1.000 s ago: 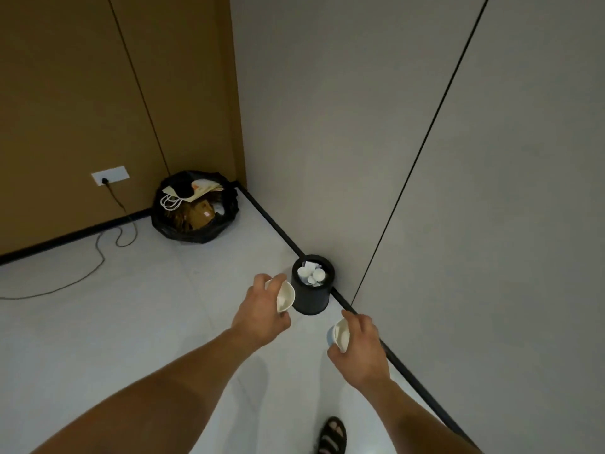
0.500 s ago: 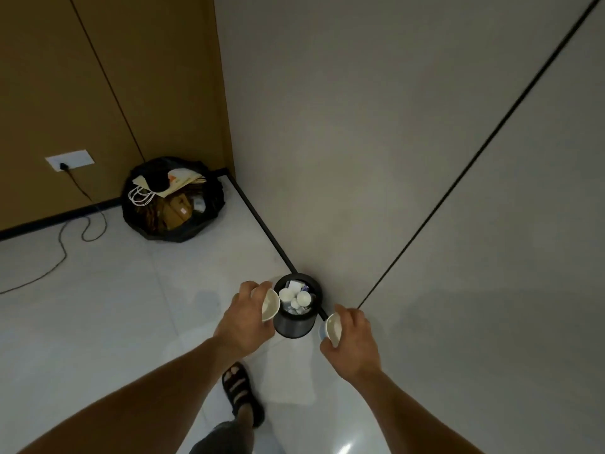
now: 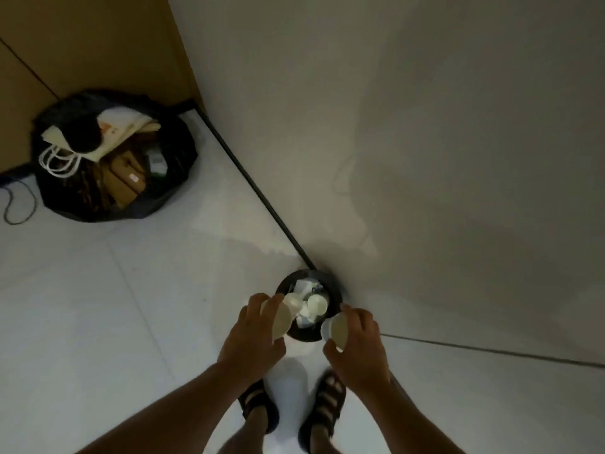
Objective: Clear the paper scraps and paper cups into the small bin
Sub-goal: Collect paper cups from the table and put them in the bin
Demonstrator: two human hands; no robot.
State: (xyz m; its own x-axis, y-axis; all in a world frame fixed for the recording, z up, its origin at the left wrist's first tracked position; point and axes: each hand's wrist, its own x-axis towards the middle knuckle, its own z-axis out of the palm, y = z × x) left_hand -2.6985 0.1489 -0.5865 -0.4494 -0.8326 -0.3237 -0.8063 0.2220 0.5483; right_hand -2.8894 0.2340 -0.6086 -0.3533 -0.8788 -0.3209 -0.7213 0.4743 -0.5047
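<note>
**A:** Start nearest. What are the hands doing above the sandals (image 3: pixel 259 404)?

**B:** Each holds a paper cup. The left hand (image 3: pixel 250 337) has its fingers curled round the side of the left cup (image 3: pixel 280 320), whose mouth is tipped toward the small bin (image 3: pixel 334 288). The right hand (image 3: pixel 357 350) wraps the right cup (image 3: pixel 337 330) the same way, at the bin's near rim.

**A:** How will they handle?

**B:** I'd judge them very light and thin-walled, so easy to crush. A loose hold round the side wall suits them better than pinching the lip. They look empty, so a spill seems unlikely.

**A:** And the bin?

**B:** It stands on the floor (image 3: pixel 98 322) against the wall (image 3: pixel 425 158), already piled with discarded cups (image 3: pixel 317 304) and paper scraps (image 3: pixel 302 285). Something this light may bounce off that heap, so I'd release low.

**A:** Anything farther off?

**B:** A black bag (image 3: pixel 176 158) of cardboard and paper sits in the corner, well apart.
</note>
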